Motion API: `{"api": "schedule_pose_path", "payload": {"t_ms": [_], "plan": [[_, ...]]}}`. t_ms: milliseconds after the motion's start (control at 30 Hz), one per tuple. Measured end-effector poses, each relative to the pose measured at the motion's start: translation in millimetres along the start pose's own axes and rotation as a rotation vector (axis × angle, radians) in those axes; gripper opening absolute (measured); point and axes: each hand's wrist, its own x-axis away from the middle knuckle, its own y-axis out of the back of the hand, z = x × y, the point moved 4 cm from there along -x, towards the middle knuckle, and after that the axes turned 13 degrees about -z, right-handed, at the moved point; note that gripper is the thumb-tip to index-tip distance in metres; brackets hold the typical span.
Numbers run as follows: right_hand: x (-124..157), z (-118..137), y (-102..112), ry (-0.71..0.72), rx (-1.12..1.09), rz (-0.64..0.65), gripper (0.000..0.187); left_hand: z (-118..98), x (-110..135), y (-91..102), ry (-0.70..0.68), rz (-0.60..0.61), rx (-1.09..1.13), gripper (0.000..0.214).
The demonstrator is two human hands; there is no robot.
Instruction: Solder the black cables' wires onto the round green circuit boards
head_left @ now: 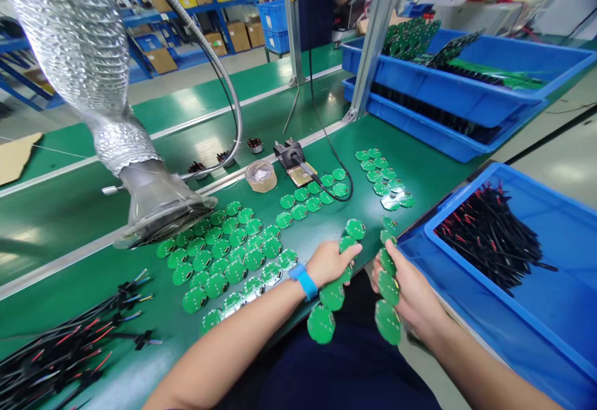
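My left hand (330, 263), with a blue band on the wrist, grips a strip of round green circuit boards (332, 297) near its middle. A second strip of the same boards (388, 287) is pinched in my right hand (405, 279), a little apart from the first. Both strips are held above my lap at the table's front edge. On the green table, rows of round circuit boards (237, 271) lie left of my left hand. Further strips of boards (300, 212) are behind it, and another group (383, 180) lies beyond my right hand.
A blue bin of black cables (487, 236) stands at right; stacked blue trays (448, 89) sit behind it. A soldering iron stand (290, 153) and a round tub (261, 176) are mid-table. A silver fume duct (97, 74) hangs at left above wire bundles (69, 348). A person (321, 2) stands beyond.
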Motion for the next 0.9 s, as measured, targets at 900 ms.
{"api": "schedule_pose_path", "payload": {"t_ms": [900], "plan": [[-168, 166, 3, 0.532, 0.970, -0.520, 0.051, -9, 12, 39.7, -0.957, -0.359, -0.850, 0.038]]}}
